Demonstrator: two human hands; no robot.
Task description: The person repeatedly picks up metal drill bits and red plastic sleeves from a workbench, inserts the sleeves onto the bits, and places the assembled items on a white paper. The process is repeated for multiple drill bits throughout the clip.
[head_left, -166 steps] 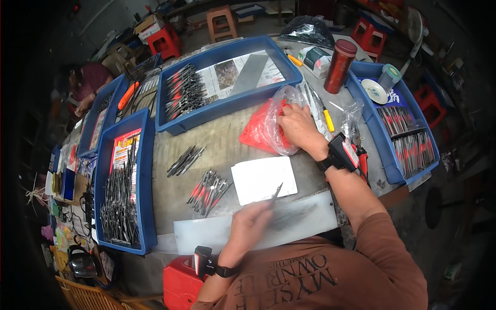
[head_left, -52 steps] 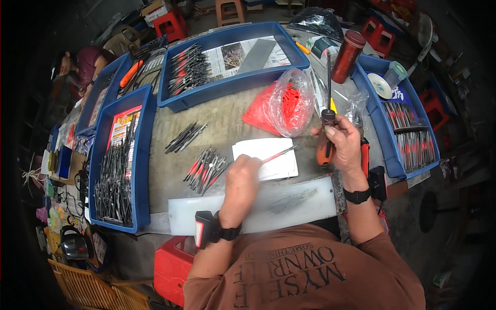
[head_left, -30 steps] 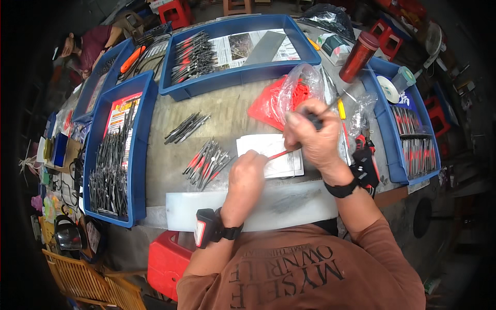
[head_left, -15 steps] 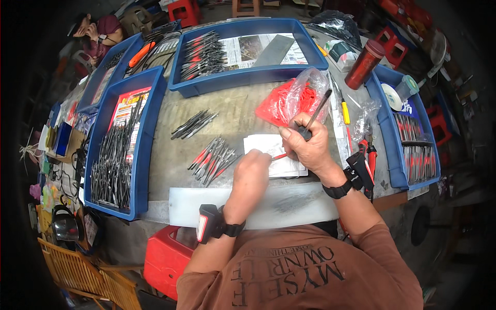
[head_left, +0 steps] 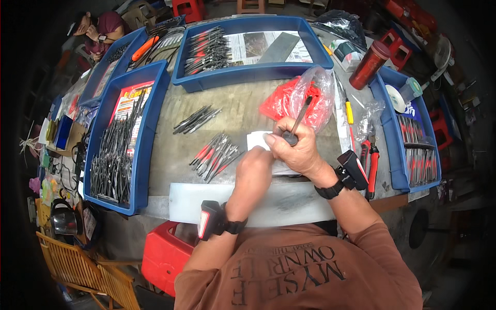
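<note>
My right hand [head_left: 305,150] is wrapped round a dark rod-shaped tool [head_left: 300,120] with a round dark end; its thin shaft points up and away. Close beside it, touching or nearly so, my left hand [head_left: 254,170] is closed, fingertips pressed together. What it holds, if anything, is hidden. Both hands are over a white paper pad [head_left: 257,139], mostly covered by them. To the left lies a small pile of thin black-and-red pieces [head_left: 213,157]. Farther back is a pile of black ones [head_left: 195,120]. A whitish board [head_left: 199,195] runs along the near table edge.
Blue trays of thin pieces stand at left [head_left: 142,155], back [head_left: 248,78] and right [head_left: 385,111]. Beyond my hands are red pieces in a plastic bag [head_left: 279,101]. Pliers [head_left: 371,165], a yellow-handled tool [head_left: 350,112] and a red flask [head_left: 368,64] lie right. A person [head_left: 106,32] sits far left.
My right hand has moved slightly left and nearer to my left hand, and the tool's shaft stands steeper. A thin red piece seen between the hands before is now hidden.
</note>
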